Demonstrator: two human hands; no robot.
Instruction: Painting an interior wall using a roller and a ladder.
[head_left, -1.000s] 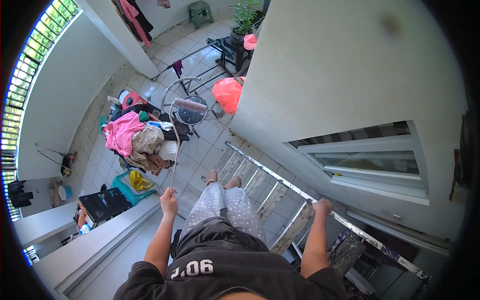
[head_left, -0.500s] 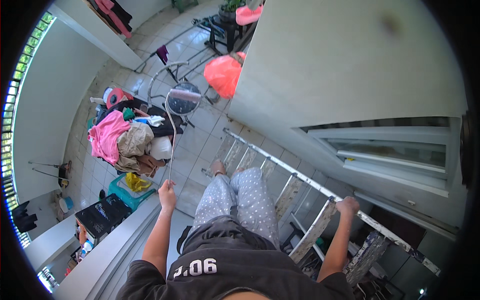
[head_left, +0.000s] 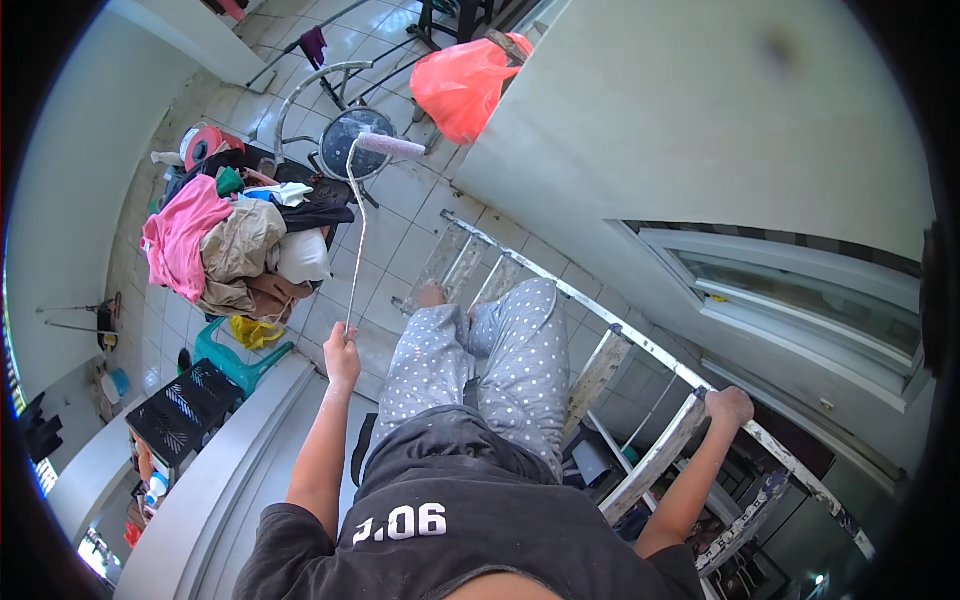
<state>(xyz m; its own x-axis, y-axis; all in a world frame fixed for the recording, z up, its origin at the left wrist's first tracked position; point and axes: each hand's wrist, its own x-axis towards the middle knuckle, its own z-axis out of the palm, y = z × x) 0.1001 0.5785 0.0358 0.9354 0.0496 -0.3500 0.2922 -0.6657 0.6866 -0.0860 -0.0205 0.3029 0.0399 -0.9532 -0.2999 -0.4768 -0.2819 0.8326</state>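
Note:
My left hand (head_left: pixel 342 358) is closed round the lower end of a long-handled paint roller (head_left: pixel 392 146), held out in front of me. Its thin handle rises to a pale purplish roller sleeve, which overlaps a round dark-topped stool (head_left: pixel 350 150) in the view. My right hand (head_left: pixel 729 406) grips the side rail of a paint-spattered metal ladder (head_left: pixel 600 310). The ladder slants down across the right, its rungs beside my legs. One knee is bent, and a bare foot shows near the ladder's lower end.
A heap of clothes (head_left: pixel 240 240) lies left of the stool. Below it stand a teal plastic chair (head_left: pixel 232 362) and a black crate (head_left: pixel 187 408). A coral plastic bag (head_left: pixel 458 90) sits by the pale wall (head_left: pixel 720 130), which has a louvred window (head_left: pixel 800 285).
The roller sleeve has swung rightward and up in the view, and my left hand has risen slightly. My right hand still holds the rail. The whole view has shifted.

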